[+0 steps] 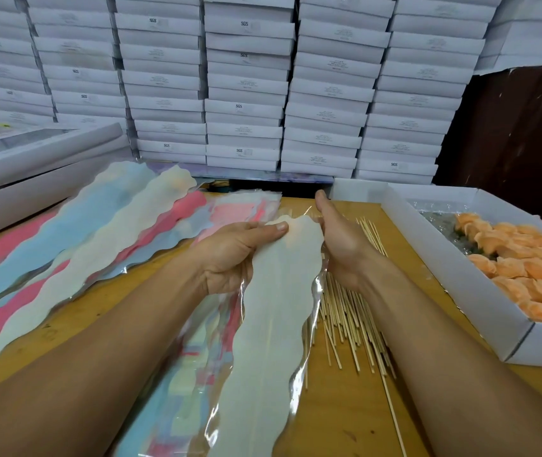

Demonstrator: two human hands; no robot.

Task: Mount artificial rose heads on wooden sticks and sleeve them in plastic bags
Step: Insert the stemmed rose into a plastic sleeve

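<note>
Looking down from the head camera, a long cream plastic bag (276,311) with wavy edges is held up over the wooden table (339,420) by both hands. The left hand (233,252) is curled round the bag's upper left edge, thumb pressed flat on top near the tip, the other fingers tucked underneath where they can't really be seen. The right hand (339,239) is set against the bag's upper right edge, seen from the back with its thumb pointing away; whether its fingers actually pinch the plastic is hidden by the hand itself, so that can't be told. The bag's lower end is cut off by the bottom of the frame. Underneath and to the left, more sleeves (75,245) in blue, pink and cream are fanned out, pretty blurry, so a count isn't possible. Just right of the held bag, a loose pile of wooden sticks (348,311) is spread on the table, partly covered by the right forearm. Further right, a white tray (461,291) is filled with peach rose heads (520,258), its far side cropped by the frame edge, with something crinkly and clear at its back end that's hard to make out. Stacked white boxes (246,94) are piled behind, their labels too small to be read apart from "SGS".
</note>
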